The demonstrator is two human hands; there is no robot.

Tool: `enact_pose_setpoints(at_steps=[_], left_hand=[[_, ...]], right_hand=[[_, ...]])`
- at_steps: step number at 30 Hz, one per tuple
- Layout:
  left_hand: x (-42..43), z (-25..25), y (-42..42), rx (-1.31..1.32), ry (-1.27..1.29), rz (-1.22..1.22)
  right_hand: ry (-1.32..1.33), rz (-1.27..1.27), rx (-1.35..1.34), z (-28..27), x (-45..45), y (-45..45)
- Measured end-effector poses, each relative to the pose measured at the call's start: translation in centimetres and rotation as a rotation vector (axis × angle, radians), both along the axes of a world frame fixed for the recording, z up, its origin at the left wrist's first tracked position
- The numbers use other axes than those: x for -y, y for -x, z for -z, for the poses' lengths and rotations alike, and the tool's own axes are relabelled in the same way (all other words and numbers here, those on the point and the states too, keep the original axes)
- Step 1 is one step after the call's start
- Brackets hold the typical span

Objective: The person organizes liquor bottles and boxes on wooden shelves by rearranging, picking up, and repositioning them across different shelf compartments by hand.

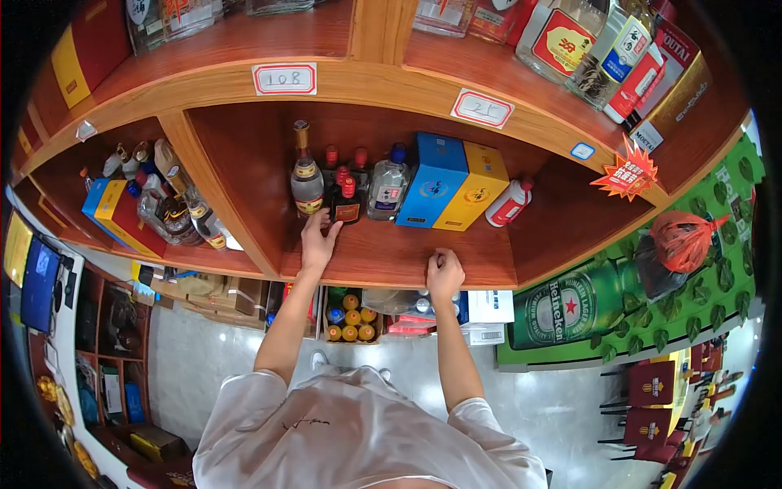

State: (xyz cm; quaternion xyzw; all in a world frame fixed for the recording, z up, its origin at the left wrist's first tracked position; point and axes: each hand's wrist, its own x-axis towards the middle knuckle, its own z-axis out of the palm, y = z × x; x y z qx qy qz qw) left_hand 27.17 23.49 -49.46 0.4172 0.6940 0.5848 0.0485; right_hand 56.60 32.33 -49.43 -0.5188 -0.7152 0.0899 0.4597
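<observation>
On the middle shelf, my left hand rests low in front of a gold-capped clear bottle, fingers apart, beside a small dark bottle with a red cap. Whether a fingertip touches the bottle I cannot tell. My right hand lies at the shelf's front edge, its fingers curled and nothing seen in them. Between and behind the hands stand a blue-capped clear bottle, a blue and yellow box and a tilted white and red bottle.
Above is a shelf edge with a "108" label. More bottles fill the left compartment. Below are a carton of orange-capped bottles and a white box. A red bag hangs at the right.
</observation>
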Motion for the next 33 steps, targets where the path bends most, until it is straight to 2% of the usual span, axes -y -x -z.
enact_pose_setpoints(at_steps=[28, 33], left_hand=[[-0.1, 0.3, 1.1, 0.249, -0.134, 0.068], [0.2, 0.2, 1.0, 0.212, -0.117, 0.061]], right_hand=[[0.038, 0.017, 0.038, -0.5, 0.2, 0.3], [0.021, 0.012, 0.036, -0.2, 0.0, 0.2]])
